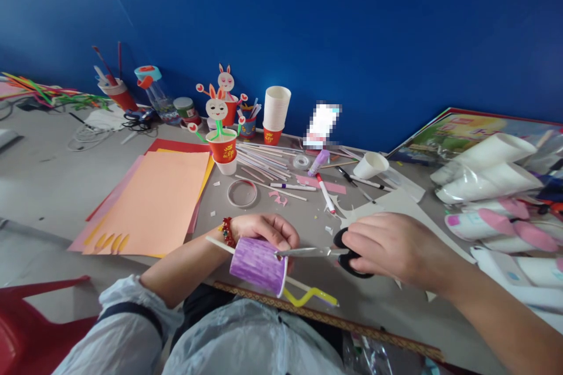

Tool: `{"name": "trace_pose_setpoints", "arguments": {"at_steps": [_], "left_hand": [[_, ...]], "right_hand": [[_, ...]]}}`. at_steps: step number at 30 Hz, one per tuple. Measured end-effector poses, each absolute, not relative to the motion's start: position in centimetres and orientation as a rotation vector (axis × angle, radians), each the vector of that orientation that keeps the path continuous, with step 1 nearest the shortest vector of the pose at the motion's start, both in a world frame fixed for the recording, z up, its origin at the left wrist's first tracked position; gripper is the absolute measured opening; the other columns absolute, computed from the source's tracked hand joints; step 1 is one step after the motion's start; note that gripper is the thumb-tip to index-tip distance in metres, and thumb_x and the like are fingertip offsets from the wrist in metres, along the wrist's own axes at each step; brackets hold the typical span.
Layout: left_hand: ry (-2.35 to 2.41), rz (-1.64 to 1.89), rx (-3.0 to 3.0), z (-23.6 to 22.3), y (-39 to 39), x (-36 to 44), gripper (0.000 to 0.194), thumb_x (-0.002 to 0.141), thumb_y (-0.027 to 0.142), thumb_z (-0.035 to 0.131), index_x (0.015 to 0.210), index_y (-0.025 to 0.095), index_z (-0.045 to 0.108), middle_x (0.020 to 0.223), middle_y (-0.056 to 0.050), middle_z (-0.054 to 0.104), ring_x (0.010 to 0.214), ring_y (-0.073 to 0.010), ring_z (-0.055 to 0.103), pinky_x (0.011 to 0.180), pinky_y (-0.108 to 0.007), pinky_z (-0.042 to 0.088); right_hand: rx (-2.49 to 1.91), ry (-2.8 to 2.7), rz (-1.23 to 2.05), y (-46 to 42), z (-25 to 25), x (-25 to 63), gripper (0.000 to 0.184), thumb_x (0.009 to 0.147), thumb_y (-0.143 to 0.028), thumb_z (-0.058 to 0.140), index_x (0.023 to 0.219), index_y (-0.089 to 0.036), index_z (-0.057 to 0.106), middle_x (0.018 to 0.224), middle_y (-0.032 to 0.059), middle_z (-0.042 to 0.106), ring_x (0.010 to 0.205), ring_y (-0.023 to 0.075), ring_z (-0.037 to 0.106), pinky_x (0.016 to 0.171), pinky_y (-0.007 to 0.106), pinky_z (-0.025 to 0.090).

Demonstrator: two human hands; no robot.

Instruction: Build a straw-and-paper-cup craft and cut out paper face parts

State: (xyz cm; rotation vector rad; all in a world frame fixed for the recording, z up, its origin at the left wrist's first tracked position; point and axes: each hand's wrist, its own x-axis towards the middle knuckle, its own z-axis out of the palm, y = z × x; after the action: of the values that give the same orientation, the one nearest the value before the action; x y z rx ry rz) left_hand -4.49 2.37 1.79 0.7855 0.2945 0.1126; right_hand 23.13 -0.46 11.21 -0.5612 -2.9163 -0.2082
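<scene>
A paper cup (257,266) coloured with purple streaks lies sideways in my left hand (270,231), whose fingers close over its upper side near the rim. One pale stick (220,244) pokes out past the cup's base. From the rim side come a pale stick end and a bent yellow pipe cleaner (310,296). My right hand (387,243) grips black-handled scissors (308,252), its fingers in the loops. The scissor tips touch the cup wall close to the rim, at a small dark spot beside my left fingertips. How far the tips go in is hidden.
Coloured paper sheets (153,199) lie left. Two rabbit figures in red cups (222,149), stacked white cups (277,108) and many paper sticks (264,161) stand or lie behind. A tape roll (242,193), red marker (325,193) and cut white card (396,214) are near. Bagged cups (488,170) sit right.
</scene>
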Motion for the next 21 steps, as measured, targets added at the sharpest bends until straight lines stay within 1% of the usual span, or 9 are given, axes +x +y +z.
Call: {"name": "trace_pose_setpoints", "arguments": {"at_steps": [3,6,9,13,17,21], "left_hand": [[0.337,0.110,0.802,1.8,2.4,-4.5,0.025,0.066,0.034,0.082,0.075,0.012,0.073,0.067,-0.005,0.066,0.055,-0.0136,0.053,0.053,-0.024,0.040],[0.350,0.091,0.803,1.9,2.4,-4.4,0.024,0.066,0.034,0.081,0.074,0.013,0.073,0.066,-0.005,0.065,0.053,-0.0126,0.050,0.049,-0.024,0.035],[0.351,0.095,0.802,2.0,2.4,-4.3,0.024,0.064,0.034,0.081,0.073,0.013,0.073,0.064,-0.004,0.064,0.052,-0.0125,0.050,0.049,-0.024,0.034],[0.363,0.080,0.810,2.2,2.3,-4.2,0.025,0.063,0.034,0.080,0.073,0.012,0.073,0.060,-0.003,0.061,0.048,-0.0110,0.045,0.047,-0.024,0.030],[0.371,0.069,0.801,2.1,2.3,-4.3,0.023,0.065,0.033,0.079,0.073,0.013,0.072,0.062,-0.004,0.062,0.049,-0.0115,0.046,0.047,-0.025,0.030],[0.351,0.050,0.821,1.8,2.4,-4.3,0.022,0.068,0.032,0.077,0.074,0.012,0.072,0.061,-0.003,0.057,0.048,-0.0110,0.043,0.045,-0.025,0.028]], "right_hand": [[-0.632,-2.912,-0.148,-0.4,10.9,23.3,0.021,0.099,-0.021,0.045,0.081,-0.020,0.056,0.066,0.0011,0.060,0.060,0.0181,0.052,0.058,0.030,0.029],[-0.670,-2.933,-0.107,-0.5,10.7,23.5,0.019,0.097,-0.021,0.048,0.080,-0.021,0.056,0.066,0.0008,0.059,0.059,0.0175,0.052,0.058,0.029,0.030],[-0.681,-2.959,-0.067,-0.6,10.9,23.4,0.017,0.095,-0.023,0.051,0.079,-0.021,0.055,0.065,0.0003,0.058,0.058,0.0172,0.050,0.057,0.029,0.027],[-0.677,-2.989,-0.011,-0.5,11.6,23.1,0.016,0.093,-0.025,0.056,0.078,-0.021,0.053,0.065,-0.0004,0.057,0.058,0.0164,0.049,0.056,0.029,0.025],[-0.687,-3.049,0.142,-0.3,12.3,22.6,0.017,0.093,-0.026,0.056,0.077,-0.021,0.052,0.065,-0.0011,0.057,0.057,0.0161,0.050,0.055,0.029,0.023],[-0.739,-3.114,0.301,-0.1,12.6,22.5,0.017,0.090,-0.025,0.059,0.076,-0.022,0.050,0.065,-0.0019,0.057,0.058,0.0168,0.052,0.054,0.029,0.022]]}}
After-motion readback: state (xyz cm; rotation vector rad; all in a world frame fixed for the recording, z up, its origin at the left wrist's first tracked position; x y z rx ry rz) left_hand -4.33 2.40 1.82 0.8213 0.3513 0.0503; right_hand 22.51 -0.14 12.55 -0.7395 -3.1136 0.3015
